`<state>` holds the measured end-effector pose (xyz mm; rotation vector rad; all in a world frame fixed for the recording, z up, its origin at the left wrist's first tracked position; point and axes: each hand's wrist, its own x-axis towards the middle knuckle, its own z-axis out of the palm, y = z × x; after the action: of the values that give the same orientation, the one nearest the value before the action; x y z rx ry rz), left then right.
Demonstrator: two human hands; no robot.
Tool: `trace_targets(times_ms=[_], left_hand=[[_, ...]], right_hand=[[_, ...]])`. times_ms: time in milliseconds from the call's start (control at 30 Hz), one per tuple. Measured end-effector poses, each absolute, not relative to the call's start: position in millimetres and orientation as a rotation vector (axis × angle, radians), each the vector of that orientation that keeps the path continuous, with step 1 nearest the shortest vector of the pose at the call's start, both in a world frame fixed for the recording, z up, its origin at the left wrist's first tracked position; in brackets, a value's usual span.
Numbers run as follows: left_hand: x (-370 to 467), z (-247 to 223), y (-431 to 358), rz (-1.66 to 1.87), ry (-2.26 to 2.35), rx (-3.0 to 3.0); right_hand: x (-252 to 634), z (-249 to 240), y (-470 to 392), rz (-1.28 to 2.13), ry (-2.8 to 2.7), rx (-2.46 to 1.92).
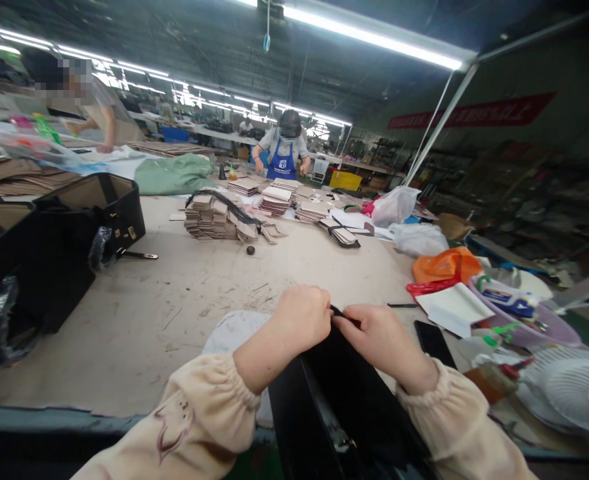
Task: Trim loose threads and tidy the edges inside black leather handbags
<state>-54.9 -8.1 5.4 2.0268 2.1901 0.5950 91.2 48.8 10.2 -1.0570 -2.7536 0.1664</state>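
A black handbag (pixel 359 387) stands at the table's front edge, reaching toward my body, with a small metal fitting low on it. My left hand (pixel 304 317) is closed on the bag's far top edge, its fingertips mostly hidden behind the knuckles. Right beside it, my right hand (pixel 374 330) pinches the same dark edge between thumb and fingers. Under the bag and my left wrist lies a whitish sheet (pixel 234 327).
Black bags (pixel 69 253) with plastic-wrapped parts stand at left. Stacked brown pieces (pixel 214 217) lie mid-table. At right are a phone (pixel 434 343), a purple basin (pixel 559 330) and a white fan (pixel 584 390). A co-worker in a blue apron (pixel 283 163) is across the table; another person (pixel 104 110) is far left.
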Motion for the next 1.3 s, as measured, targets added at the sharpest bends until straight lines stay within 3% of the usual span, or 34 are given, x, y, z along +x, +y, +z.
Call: trace_targets(times_ms=[267, 833, 1133, 1300], left_hand=[[-60, -4, -19, 0.905, 2.003, 1.930], [-65, -5, -19, 0.769, 1.927, 1.922], [-79, 6, -41, 0.630, 1.765, 1.780], [-81, 4, -72, 0.759, 1.734, 1.470]], right_hand=[[93, 7, 54, 0.128, -2.744, -1.056], [87, 5, 53, -0.096, -2.753, -1.186], [84, 3, 48, 0.031, -2.669, -1.268], [83, 2, 45, 0.079, -2.649, -1.263]])
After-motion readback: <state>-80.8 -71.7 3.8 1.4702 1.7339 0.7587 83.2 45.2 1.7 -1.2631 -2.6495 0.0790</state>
